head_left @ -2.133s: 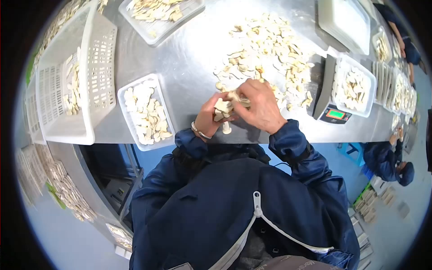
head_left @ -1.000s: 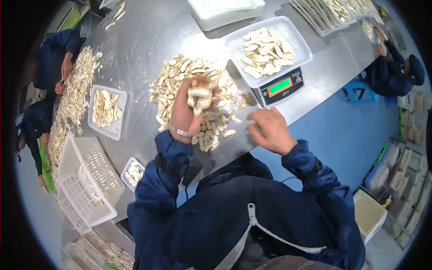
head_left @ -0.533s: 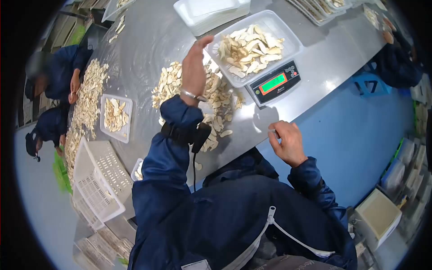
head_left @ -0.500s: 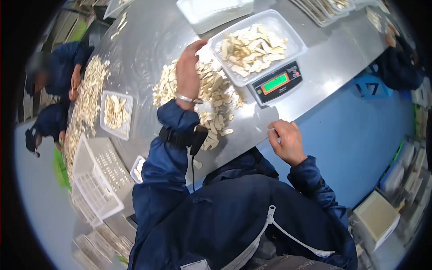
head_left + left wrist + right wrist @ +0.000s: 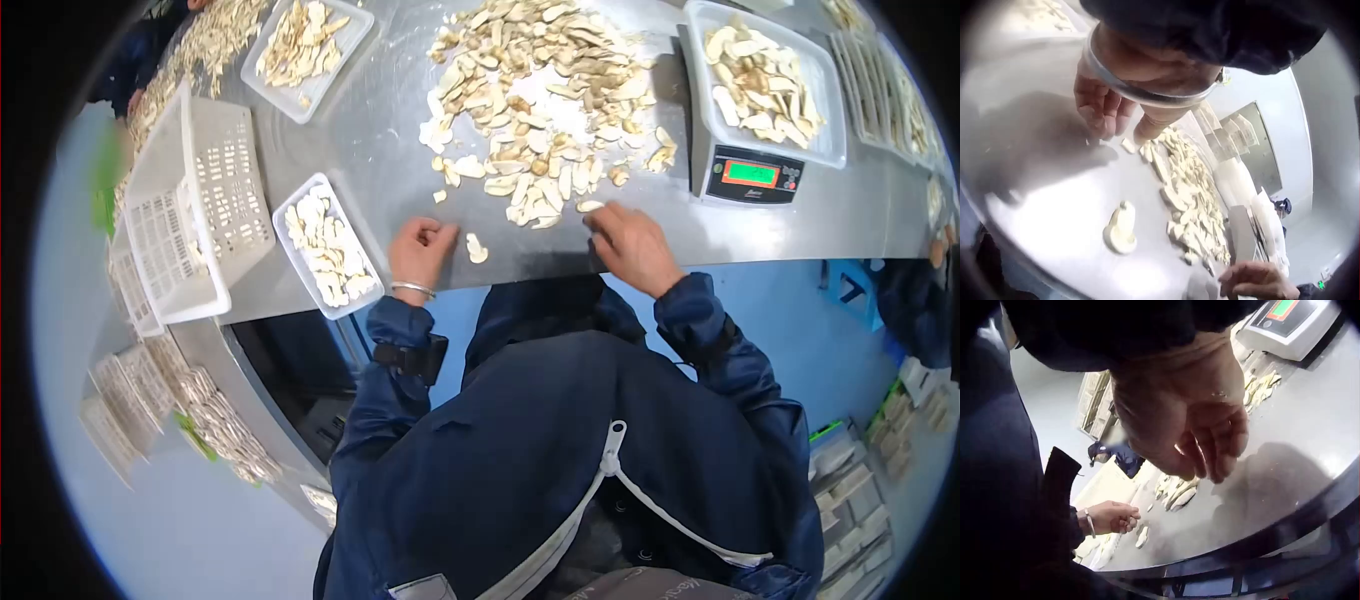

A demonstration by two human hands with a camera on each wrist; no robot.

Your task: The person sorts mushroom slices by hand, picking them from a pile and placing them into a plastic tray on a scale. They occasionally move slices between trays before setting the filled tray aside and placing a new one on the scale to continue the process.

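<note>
- at the near edge of the steel table [image 5: 520, 262], between the two hands: one loose mushroom piece [image 5: 477, 249], lying flat, apart from the pile. long axis runs mostly away from the body, slightly aslant; broader end towards the edge.
- left hand [image 5: 419, 258]: the nearer of the two, just beside the loose piece on its left, not touching it. fingers loosely curled, thumb apart in the left wrist view; nothing seen in the grip.
- right hand [image 5: 634, 247]: well apart from the loose piece, on its other side. fingers loosely bent, a narrow gap at the thumb; nothing seen held. fingertips near a small slice [image 5: 590, 206] at the pile's near rim; contact cannot be told.
- narrow white tray [image 5: 340, 311]: left of the left hand, bearing pale slices.
- pile of mushroom slices [image 5: 545, 80]: beyond both hands, its near tip lying between them and nearer the right.
- scale [image 5: 752, 190]: to the right of the pile, green display lit, a clear tray [image 5: 836, 140] of slices on top.
- perforated basket [image 5: 226, 180]: far left, tilted in this view.
- second tray of slices [image 5: 357, 35]: farther off, left of the pile.
</note>
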